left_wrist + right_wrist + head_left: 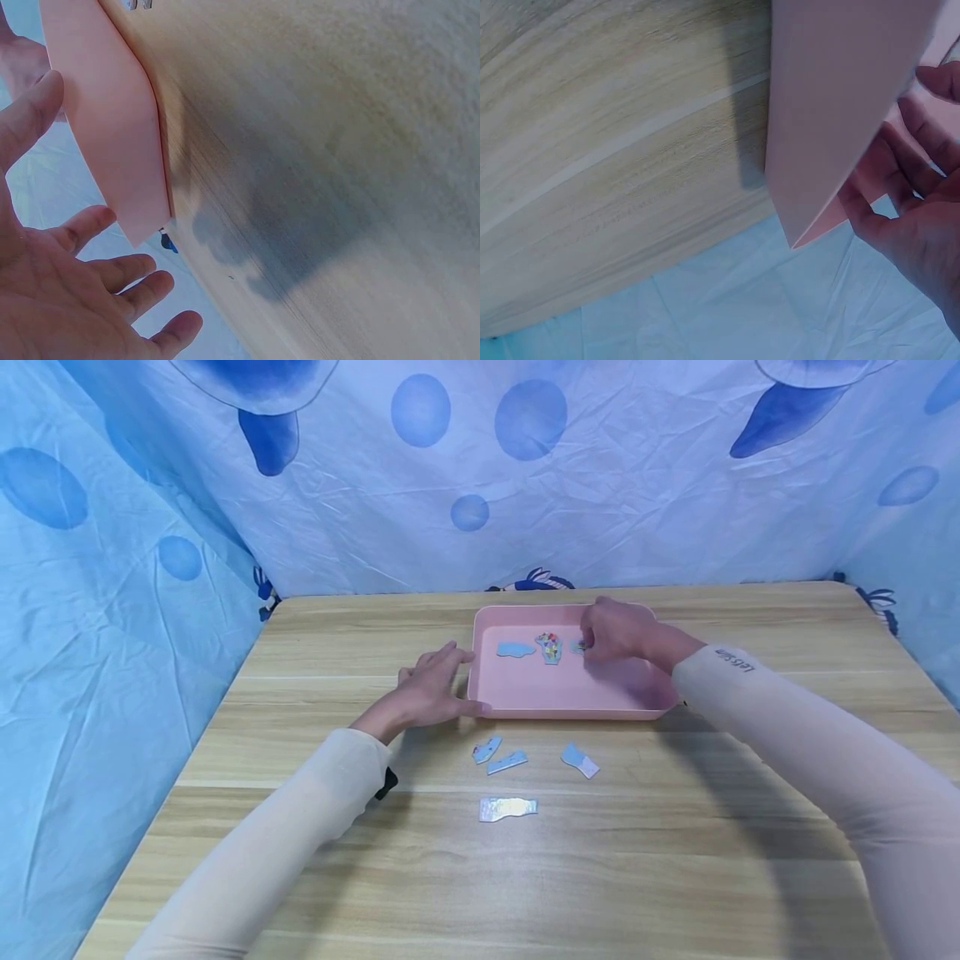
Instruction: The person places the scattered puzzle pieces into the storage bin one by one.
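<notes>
Pink tray (540, 690) is running lengthwise nine-to-three, left hand (430, 692) splaying at nine, right hand (617, 630) reaching in at two, grip unclear

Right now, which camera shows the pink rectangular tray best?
The head view, showing the pink rectangular tray from above with most of its inside, though the right hand covers part. The left wrist view shows only outer wall; the right wrist view, outer wall and some inside.
</notes>
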Tool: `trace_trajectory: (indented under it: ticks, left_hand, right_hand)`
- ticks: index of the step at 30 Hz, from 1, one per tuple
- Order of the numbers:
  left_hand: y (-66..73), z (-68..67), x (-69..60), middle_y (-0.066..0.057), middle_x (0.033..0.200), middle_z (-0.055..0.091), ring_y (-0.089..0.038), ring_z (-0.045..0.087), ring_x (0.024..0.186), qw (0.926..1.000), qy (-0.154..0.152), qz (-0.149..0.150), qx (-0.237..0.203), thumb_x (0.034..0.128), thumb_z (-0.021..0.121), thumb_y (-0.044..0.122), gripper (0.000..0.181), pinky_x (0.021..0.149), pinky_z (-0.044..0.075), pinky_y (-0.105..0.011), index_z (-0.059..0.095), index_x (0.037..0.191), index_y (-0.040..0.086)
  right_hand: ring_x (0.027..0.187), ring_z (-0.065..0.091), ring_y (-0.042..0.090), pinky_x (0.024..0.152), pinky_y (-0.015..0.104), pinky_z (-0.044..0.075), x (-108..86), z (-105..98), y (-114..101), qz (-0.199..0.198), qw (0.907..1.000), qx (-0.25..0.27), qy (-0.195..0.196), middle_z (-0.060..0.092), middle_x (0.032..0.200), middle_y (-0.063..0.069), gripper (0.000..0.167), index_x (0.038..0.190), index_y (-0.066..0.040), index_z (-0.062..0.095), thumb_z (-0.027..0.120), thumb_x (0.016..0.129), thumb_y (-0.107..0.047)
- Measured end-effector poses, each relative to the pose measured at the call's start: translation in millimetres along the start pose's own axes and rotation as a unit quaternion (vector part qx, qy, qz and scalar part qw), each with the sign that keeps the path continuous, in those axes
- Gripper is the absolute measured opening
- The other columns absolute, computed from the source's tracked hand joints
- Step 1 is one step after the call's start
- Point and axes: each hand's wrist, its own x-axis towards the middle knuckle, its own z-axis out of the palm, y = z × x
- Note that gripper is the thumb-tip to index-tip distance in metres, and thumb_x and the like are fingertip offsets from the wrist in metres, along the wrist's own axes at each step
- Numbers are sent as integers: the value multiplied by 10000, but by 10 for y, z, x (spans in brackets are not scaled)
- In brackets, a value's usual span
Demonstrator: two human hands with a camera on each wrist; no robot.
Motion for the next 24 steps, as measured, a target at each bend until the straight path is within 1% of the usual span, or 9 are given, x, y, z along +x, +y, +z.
trace_trajectory:
  ticks: [5,9,14,16,20,24]
  left_hand:
    - [4,-5,6,-96,1608,111,-303,121,1449,10000,-3,-13,-28,768,762,498,854,1075,133,-580,361,1458,194]
    - [5,0,14,-99,1605,123,-305,126,1446,10000,16,-11,-32,766,766,494,853,1070,145,-572,365,1457,195]
    - [0,9,19,-102,1603,133,-308,132,1444,10000,34,13,-28,765,767,495,854,1064,151,-569,366,1458,197]
    - [-1,8,14,-99,1604,130,-308,132,1445,10000,28,14,-29,766,767,496,855,1066,146,-574,364,1458,198]
    - [-4,5,4,-95,1606,122,-304,133,1445,10000,21,15,-23,768,763,501,852,1066,143,-578,361,1456,198]
    - [-6,4,-1,-97,1607,120,-302,131,1446,10000,25,25,-20,768,761,503,851,1065,146,-576,361,1454,197]
  right_hand:
    - [843,484,238,656,369,438,1,-3,-9,-9,10000,-31,-19,598,834,38,61,705,-113,649,691,738,-143]
    - [846,492,248,673,376,442,10,-16,5,-65,9999,131,69,614,856,49,73,707,-107,651,698,743,-150]
    - [832,539,272,722,411,469,16,-18,39,-444,9972,445,412,644,863,92,86,756,-56,679,699,769,-138]
    - [812,548,271,727,413,470,11,-17,48,-516,9956,609,497,645,861,105,88,777,-36,685,699,783,-123]
    - [794,545,265,737,418,457,-14,-20,54,-420,9930,931,601,643,872,122,98,820,-12,690,705,802,-107]
    - [844,554,274,785,431,451,-50,-28,52,-298,9893,1208,756,653,906,135,110,857,0,703,707,806,-97]
